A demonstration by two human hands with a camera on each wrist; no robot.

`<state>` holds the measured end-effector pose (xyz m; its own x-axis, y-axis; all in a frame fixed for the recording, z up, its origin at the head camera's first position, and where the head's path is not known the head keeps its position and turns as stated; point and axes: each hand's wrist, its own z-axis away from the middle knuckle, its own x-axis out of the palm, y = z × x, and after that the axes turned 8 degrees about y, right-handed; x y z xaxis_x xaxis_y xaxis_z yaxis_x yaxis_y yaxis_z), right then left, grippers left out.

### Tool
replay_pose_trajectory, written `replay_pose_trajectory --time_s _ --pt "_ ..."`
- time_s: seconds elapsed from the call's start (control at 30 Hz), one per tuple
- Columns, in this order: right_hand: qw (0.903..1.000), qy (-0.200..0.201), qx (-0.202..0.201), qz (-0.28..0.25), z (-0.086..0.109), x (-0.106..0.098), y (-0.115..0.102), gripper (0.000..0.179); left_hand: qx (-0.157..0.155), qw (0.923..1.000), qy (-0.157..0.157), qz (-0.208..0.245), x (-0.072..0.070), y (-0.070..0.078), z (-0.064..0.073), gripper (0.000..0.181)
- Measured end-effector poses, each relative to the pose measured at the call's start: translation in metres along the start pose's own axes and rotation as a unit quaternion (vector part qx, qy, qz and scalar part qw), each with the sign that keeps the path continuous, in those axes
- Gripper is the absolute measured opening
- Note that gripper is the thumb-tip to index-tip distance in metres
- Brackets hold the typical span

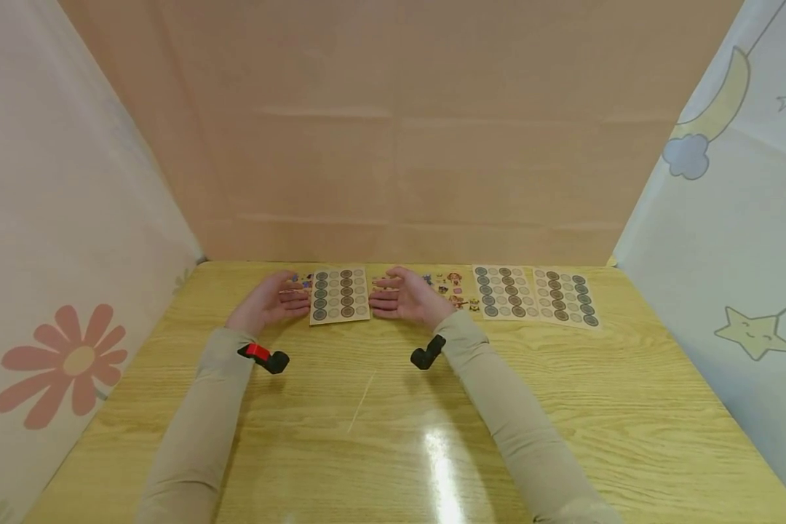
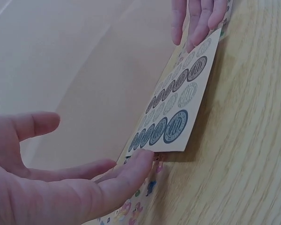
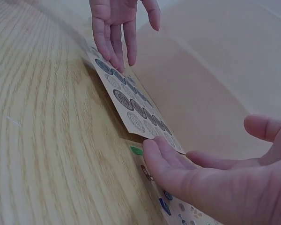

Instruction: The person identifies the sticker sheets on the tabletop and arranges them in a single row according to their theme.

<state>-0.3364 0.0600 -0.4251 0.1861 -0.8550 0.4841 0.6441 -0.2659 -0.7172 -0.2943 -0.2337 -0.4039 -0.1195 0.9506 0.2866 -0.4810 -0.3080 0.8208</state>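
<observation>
A cream sheet of round dark and pale stickers (image 1: pixel 339 295) lies on the wooden table (image 1: pixel 393 422) between my two hands. My left hand (image 1: pixel 271 302) is at its left edge, fingers straight, with fingertips (image 2: pixel 143 161) touching the sheet's (image 2: pixel 178 117) corner. At the right edge my right hand (image 1: pixel 402 297) also has straight fingers (image 3: pixel 154 157), right beside the sheet (image 3: pixel 136 110). Neither hand grips anything. A sheet of small cartoon stickers (image 2: pixel 140 206) lies under my left fingers, and another (image 3: pixel 173 206) under my right hand.
Two more round-sticker sheets (image 1: pixel 503 291) (image 1: pixel 566 297) lie to the right along the table's back edge, past a cartoon sheet (image 1: pixel 448 287). A tan backdrop (image 1: pixel 393 145) stands behind, with printed cloth walls left (image 1: pixel 59 291) and right (image 1: pixel 727 255).
</observation>
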Motion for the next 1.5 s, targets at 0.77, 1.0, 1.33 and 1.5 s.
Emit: replay_pose_trajectory --time_s 0.77,1.0,1.33,1.5 --pt "0.9919 0.024 0.0 0.124 0.011 0.003 0.008 0.041 0.072 0.9688 0.052 -0.231 0.005 -0.019 0.001 0.046" --pt "0.9893 0.041 -0.029 0.137 0.021 0.018 0.011 0.025 0.093 0.9684 0.04 -0.228 0.008 -0.017 0.018 0.05" --pt "0.989 0.03 -0.035 0.14 0.035 0.028 0.027 0.022 0.118 0.9747 0.018 -0.189 -0.002 -0.028 0.044 0.053" --pt "0.9903 0.02 -0.032 0.134 0.04 0.027 0.035 0.019 0.126 0.9763 0.01 -0.175 -0.005 -0.036 0.058 0.054"
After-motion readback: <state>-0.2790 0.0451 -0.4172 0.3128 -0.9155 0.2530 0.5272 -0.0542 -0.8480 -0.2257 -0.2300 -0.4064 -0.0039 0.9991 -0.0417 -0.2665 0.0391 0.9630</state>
